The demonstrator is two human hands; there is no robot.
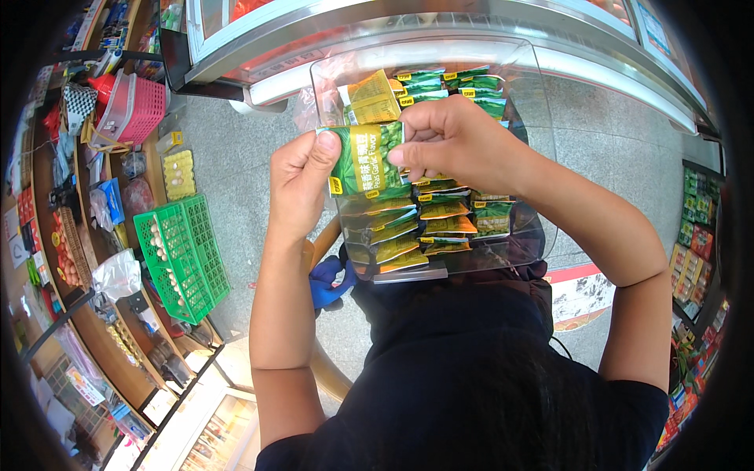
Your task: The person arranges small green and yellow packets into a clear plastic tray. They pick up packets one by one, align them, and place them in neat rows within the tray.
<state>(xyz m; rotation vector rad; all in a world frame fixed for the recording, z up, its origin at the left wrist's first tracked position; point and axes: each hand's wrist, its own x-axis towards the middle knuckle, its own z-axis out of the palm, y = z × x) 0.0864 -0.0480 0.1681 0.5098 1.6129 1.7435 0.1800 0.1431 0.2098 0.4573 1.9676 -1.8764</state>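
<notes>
A green snack packet (pixel 366 162) with pictured peas and writing is held upright above a clear plastic bin (pixel 409 275). My left hand (pixel 303 176) grips its left side, thumb across the front. At its right edge, the thumb and fingers of my right hand (pixel 456 138) pinch the packet. The bin appears to rest on my lap. Inside are rows of green packets (pixel 492 219) and yellow-orange packets (pixel 445 225). Behind the held packet, a larger yellow packet (pixel 376 97) leans at the bin's far left. My right hand and the held packet hide the middle rows.
Wooden shelves (pixel 109 329) with mixed goods line the left side. A green plastic crate (pixel 182 259) holding eggs and a pink basket (pixel 138 109) stand there. A glass-fronted display case (pixel 412 20) runs across the far side. More packaged goods (pixel 695 235) fill a rack at the right.
</notes>
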